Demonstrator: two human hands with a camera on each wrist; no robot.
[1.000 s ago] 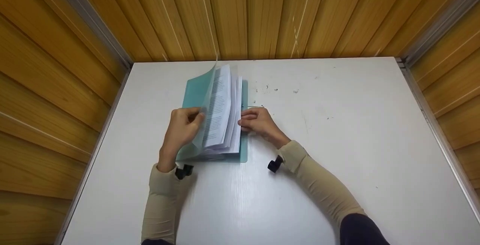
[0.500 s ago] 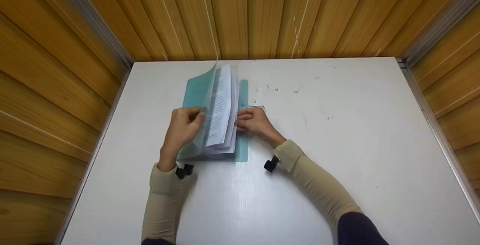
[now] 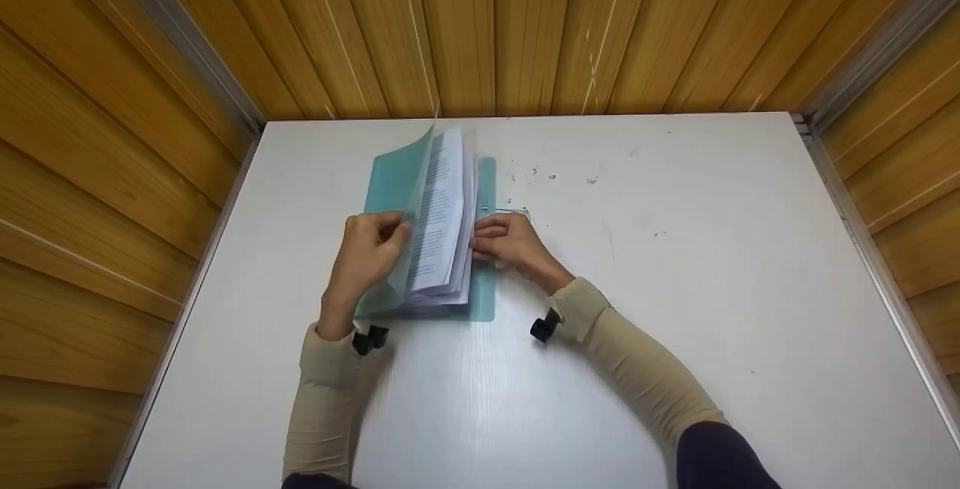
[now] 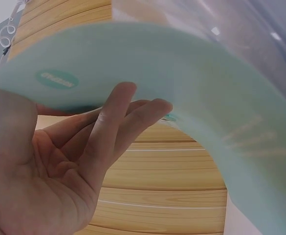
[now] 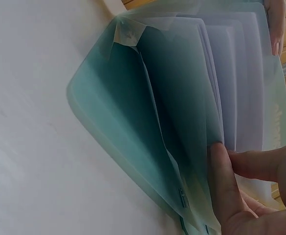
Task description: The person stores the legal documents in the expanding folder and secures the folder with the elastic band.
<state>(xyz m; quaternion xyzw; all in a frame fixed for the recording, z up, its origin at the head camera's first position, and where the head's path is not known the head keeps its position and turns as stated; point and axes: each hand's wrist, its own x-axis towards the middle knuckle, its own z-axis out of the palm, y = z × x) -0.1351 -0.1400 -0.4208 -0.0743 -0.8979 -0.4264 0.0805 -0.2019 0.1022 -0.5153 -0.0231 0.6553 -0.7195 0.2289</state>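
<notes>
A teal translucent document folder (image 3: 397,178) lies on the table, its front cover lifted and curved to the left. Inside are several clear sleeves with printed sheets (image 3: 439,211), fanned along the right edge. My left hand (image 3: 367,249) pinches the free edge of the cover; the left wrist view shows the cover (image 4: 157,63) bowed over the fingers. On the other side, my right hand (image 3: 517,245) pinches the sleeves' right edges between thumb and fingers. In the right wrist view, the back cover (image 5: 108,107) spreads away from the sleeves, with a dark gap between.
A white table (image 3: 675,309) carries the folder, with dark scuff marks to its right. A thin cord loop (image 3: 514,210) sticks out by the right hand. Wooden panel walls (image 3: 525,31) stand behind and at both sides.
My right hand has shifted slightly left with the sleeve edges, baring a wider strip of the back cover. My left hand still holds the front cover in the same place.
</notes>
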